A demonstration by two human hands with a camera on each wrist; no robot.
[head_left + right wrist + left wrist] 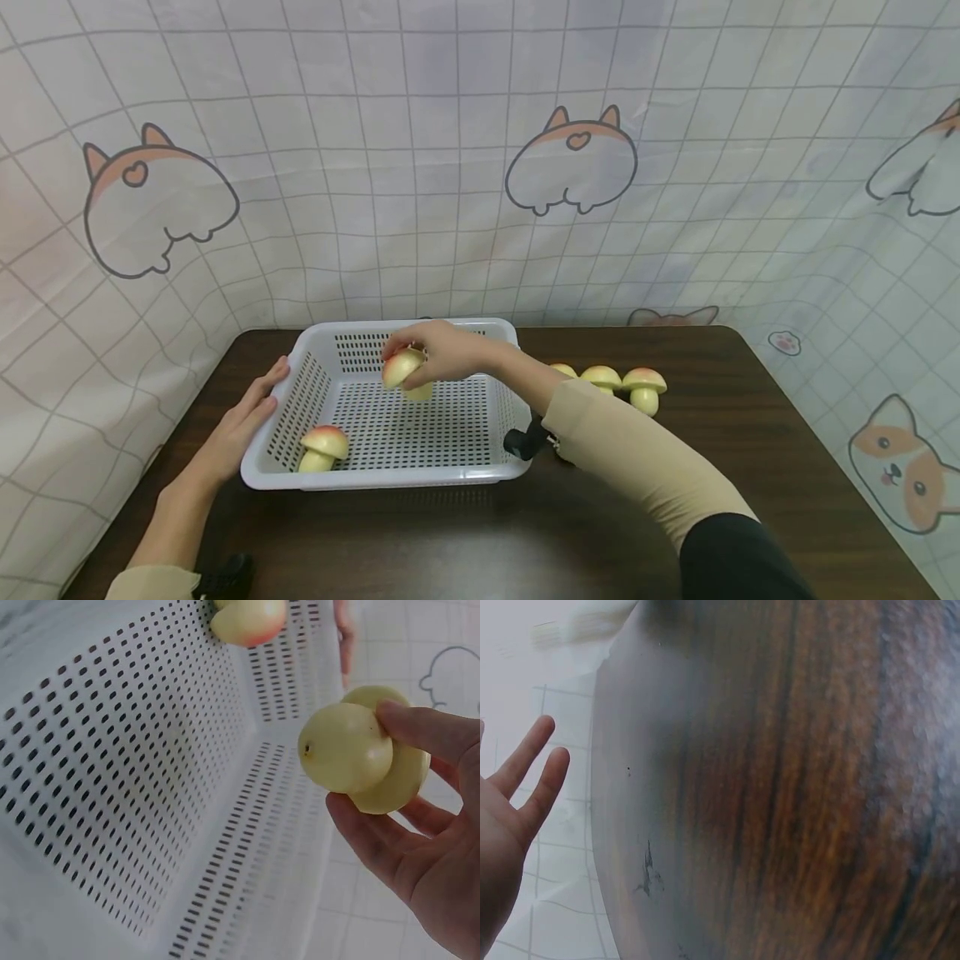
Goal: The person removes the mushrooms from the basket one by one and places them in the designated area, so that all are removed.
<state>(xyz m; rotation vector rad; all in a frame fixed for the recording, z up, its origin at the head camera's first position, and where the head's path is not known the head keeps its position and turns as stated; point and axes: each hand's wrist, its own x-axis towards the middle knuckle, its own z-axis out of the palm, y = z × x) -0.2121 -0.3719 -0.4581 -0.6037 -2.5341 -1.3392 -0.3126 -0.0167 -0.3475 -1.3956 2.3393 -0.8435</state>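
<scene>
A toy mushroom (403,368) with a yellow and red cap is held by my right hand (447,352) over the far part of a white plastic basket (375,477). In the right wrist view, the thumb and fingers of the right hand (450,817) pinch the cap of this mushroom (346,750), whose rounded stem end faces the camera. Another mushroom (324,447) lies in the basket's near left corner. My left hand (236,435) rests against the basket's left rim with fingers extended. Spread fingers of the left hand (510,795) appear in the left wrist view.
Several more mushrooms (643,390) stand on the dark wooden table (720,450) right of the basket, partly hidden by the right arm. A light grid-patterned cloth (420,208) with cartoon dogs hangs behind the table and along its sides.
</scene>
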